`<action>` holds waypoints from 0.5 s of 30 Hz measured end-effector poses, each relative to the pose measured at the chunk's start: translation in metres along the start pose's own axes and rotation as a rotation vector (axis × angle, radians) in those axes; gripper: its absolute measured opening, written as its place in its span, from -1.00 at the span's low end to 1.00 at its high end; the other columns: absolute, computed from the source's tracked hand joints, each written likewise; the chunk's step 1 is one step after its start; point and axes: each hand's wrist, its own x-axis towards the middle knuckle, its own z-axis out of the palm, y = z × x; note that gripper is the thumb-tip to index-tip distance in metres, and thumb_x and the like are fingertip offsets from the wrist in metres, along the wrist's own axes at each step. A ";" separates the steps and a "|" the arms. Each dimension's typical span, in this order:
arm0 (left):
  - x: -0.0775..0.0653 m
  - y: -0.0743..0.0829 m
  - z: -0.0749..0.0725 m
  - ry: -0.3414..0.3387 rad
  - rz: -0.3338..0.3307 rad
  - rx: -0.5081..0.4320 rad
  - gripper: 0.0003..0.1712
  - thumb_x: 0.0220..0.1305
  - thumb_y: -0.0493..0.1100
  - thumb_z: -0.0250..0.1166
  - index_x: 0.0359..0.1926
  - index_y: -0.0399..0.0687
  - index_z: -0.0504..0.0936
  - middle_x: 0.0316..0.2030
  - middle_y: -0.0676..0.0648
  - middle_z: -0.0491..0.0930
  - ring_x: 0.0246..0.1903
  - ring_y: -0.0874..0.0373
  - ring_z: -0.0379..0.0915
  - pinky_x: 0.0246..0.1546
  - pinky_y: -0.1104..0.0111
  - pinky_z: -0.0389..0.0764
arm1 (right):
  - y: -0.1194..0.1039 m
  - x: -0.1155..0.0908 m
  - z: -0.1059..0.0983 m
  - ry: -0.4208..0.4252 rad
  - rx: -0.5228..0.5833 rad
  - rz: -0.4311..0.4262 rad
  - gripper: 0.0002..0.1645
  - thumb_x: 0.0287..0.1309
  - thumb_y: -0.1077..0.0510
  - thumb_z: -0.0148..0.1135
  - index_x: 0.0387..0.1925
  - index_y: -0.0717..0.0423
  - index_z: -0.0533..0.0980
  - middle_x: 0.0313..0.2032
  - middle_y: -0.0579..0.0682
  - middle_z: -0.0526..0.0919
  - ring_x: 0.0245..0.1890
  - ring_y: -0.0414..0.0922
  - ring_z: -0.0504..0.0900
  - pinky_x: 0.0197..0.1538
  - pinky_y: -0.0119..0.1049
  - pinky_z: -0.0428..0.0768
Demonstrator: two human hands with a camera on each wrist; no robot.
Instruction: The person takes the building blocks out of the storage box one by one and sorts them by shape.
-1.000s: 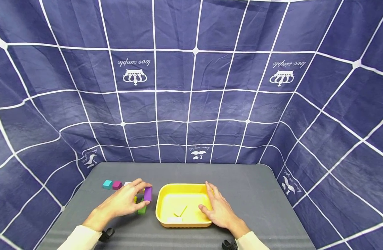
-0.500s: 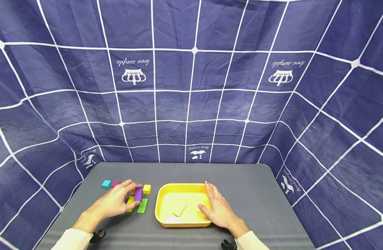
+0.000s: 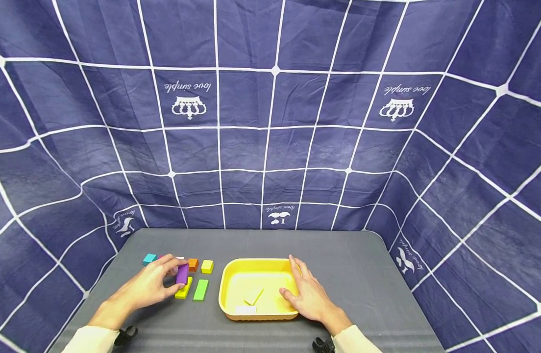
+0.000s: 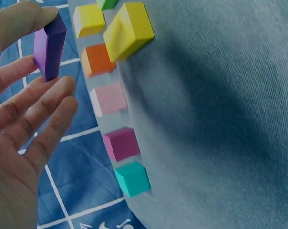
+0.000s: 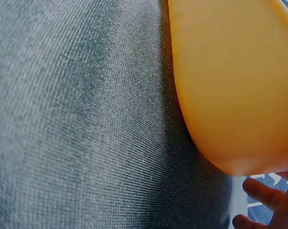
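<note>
My left hand [image 3: 140, 287] pinches a purple block [image 3: 182, 274] between thumb and fingertips, with the block tilted on end. In the head view it overlaps a long yellow block [image 3: 182, 290] lying on the table. To the right of that lies a green block [image 3: 201, 290]. The left wrist view shows the purple block [image 4: 50, 47] held apart from the row of small blocks. My right hand [image 3: 314, 298] rests at the right rim of a yellow tray [image 3: 224, 289], fingers fairly straight along the outside, thumb over the inside.
Behind the left hand runs a row of small blocks: teal [image 3: 149, 259], magenta [image 4: 121, 144], pale pink [image 4: 108, 99], orange [image 3: 193, 264] and yellow [image 3: 207, 266]. Inside the tray lie a thin yellow piece [image 3: 254, 297] and a whitish piece [image 3: 246, 309]. A blue grid curtain [image 3: 270, 147] hangs behind the grey table [image 3: 341, 264].
My left hand has moved left with the purple block, away from the tray, uncovering the green, orange and small yellow blocks. The right hand and tray have stayed in place.
</note>
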 end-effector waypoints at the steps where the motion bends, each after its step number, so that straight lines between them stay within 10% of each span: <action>1: -0.001 -0.002 -0.001 0.001 -0.001 0.000 -0.28 0.01 -0.19 0.88 0.21 -0.18 0.83 -0.07 0.10 0.75 -0.25 0.34 0.73 -0.22 0.27 0.83 | 0.000 0.000 0.000 0.000 -0.001 -0.001 0.20 0.53 -0.27 0.40 0.88 0.18 0.12 0.73 0.23 0.35 0.62 0.32 0.54 0.52 0.46 0.61; 15: -0.023 -0.021 -0.006 -0.054 -0.115 0.022 -0.27 -0.04 -0.17 0.89 0.20 -0.12 0.84 -0.02 -0.02 0.75 -0.27 0.24 0.72 -0.29 0.36 0.72 | 0.000 0.000 0.000 -0.001 0.009 0.006 0.21 0.52 -0.27 0.40 0.88 0.17 0.11 0.73 0.23 0.34 0.61 0.34 0.56 0.51 0.47 0.61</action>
